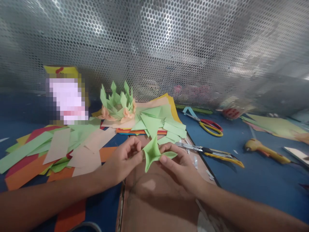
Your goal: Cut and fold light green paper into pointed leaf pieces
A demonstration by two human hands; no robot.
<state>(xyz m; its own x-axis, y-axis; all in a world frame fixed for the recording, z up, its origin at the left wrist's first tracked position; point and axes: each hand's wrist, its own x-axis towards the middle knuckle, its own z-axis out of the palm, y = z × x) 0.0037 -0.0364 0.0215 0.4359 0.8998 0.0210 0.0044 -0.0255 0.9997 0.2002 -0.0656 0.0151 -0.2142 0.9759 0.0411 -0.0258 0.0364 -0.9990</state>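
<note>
A light green folded paper piece (pixel 152 153), with pointed petals spread around a hollow middle, is held up over a brown cardboard sheet (pixel 154 206). My left hand (pixel 124 158) pinches its left side between thumb and fingers. On the other side, my right hand (pixel 177 162) grips the right petal, thumb in front and fingers behind. Just behind the hands lie flat green paper pieces (pixel 151 124) on a stack of coloured sheets. Further back stands a finished-looking ring of folded green and peach paper (pixel 118 103).
Coloured paper strips (pixel 58 145) spread over the blue table at left. At right lie a utility knife (pixel 212 153), scissors (pixel 205 124) and a yellow hot glue gun (pixel 265 150). More paper sheets (pixel 275 125) sit far right. A perforated metal panel (pixel 154 48) rises behind.
</note>
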